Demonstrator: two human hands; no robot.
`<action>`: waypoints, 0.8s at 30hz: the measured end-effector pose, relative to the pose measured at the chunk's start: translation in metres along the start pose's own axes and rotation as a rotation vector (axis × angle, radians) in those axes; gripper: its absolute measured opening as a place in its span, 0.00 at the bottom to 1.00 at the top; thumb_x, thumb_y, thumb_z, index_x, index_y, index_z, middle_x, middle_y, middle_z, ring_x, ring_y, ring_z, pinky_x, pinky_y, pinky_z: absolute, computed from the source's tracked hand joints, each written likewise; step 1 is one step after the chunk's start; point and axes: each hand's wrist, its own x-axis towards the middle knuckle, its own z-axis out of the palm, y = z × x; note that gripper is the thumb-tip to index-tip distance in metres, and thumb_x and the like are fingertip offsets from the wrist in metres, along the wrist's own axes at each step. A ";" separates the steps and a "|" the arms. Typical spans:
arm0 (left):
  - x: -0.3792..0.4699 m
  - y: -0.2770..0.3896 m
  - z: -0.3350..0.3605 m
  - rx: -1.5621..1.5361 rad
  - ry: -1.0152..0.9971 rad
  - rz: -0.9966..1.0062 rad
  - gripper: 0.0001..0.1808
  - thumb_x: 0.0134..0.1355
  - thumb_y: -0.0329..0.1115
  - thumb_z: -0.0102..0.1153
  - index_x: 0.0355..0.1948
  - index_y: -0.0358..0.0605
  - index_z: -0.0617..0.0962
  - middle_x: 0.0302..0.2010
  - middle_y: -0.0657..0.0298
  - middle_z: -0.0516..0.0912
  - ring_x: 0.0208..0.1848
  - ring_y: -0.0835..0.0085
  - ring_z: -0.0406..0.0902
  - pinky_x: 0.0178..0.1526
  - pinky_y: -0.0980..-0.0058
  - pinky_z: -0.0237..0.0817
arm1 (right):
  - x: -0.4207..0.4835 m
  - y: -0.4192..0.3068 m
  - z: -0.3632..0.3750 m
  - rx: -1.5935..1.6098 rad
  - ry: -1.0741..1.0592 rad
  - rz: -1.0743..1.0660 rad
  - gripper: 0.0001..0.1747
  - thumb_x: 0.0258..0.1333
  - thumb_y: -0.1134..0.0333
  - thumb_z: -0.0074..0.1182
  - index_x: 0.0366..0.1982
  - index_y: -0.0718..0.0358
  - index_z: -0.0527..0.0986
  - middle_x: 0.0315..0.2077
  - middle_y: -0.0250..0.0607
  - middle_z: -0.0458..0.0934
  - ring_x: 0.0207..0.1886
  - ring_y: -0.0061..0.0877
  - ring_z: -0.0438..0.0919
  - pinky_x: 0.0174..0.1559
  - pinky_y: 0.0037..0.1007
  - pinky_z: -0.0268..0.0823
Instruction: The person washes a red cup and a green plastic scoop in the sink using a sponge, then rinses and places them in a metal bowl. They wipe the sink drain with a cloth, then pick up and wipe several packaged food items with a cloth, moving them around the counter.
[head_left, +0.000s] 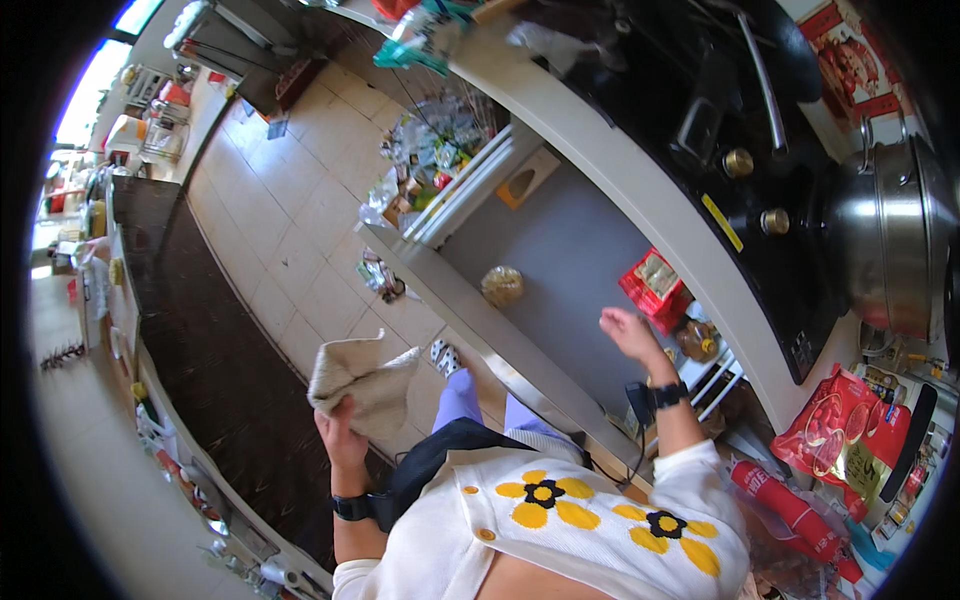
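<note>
My left hand (343, 435) grips a beige folded cloth (364, 382) by its lower edge, over the floor left of my legs. My right hand (631, 335) is raised above a pulled-out drawer with a grey bottom (570, 300). Its fingers are loosely bent and nothing shows in them. In the drawer a small clear bag of pale contents (502, 286) lies near the front panel (480, 322). A red packet (657, 289) and a bottle of brown liquid (697, 341) are at the right, close to my right hand. White wire racks stand at both sides.
A black gas hob (727, 172) with a wok (787, 45) and a stacked steel pot (892, 240) is above the drawer. Red food bags (840, 435) lie at right. Bagged items (442, 150) fill the rack beyond. A dark cabinet front (217, 360) runs along the left.
</note>
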 end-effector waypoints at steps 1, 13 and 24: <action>0.011 0.009 -0.011 -0.072 -0.022 0.013 0.24 0.58 0.35 0.56 0.55 0.37 0.71 0.51 0.57 0.77 0.52 0.67 0.74 0.55 0.67 0.65 | -0.015 -0.028 0.002 -0.001 -0.047 -0.102 0.23 0.57 0.60 0.59 0.50 0.68 0.74 0.40 0.49 0.82 0.43 0.29 0.82 0.45 0.29 0.73; 0.137 0.075 -0.221 0.136 0.167 -0.139 0.27 0.62 0.36 0.52 0.62 0.40 0.67 0.54 0.57 0.77 0.55 0.62 0.74 0.60 0.62 0.62 | -0.081 -0.359 0.163 0.327 -0.502 -0.255 0.18 0.66 0.67 0.48 0.54 0.68 0.71 0.45 0.44 0.79 0.49 0.26 0.78 0.53 0.26 0.70; 0.269 0.155 -0.278 -0.294 -0.365 -0.002 0.36 0.43 0.27 0.57 0.59 0.36 0.69 0.53 0.59 0.74 0.57 0.67 0.70 0.61 0.74 0.58 | 0.068 -0.475 0.457 0.132 -0.380 -0.773 0.29 0.56 0.66 0.59 0.59 0.63 0.66 0.52 0.44 0.73 0.55 0.28 0.72 0.53 0.30 0.69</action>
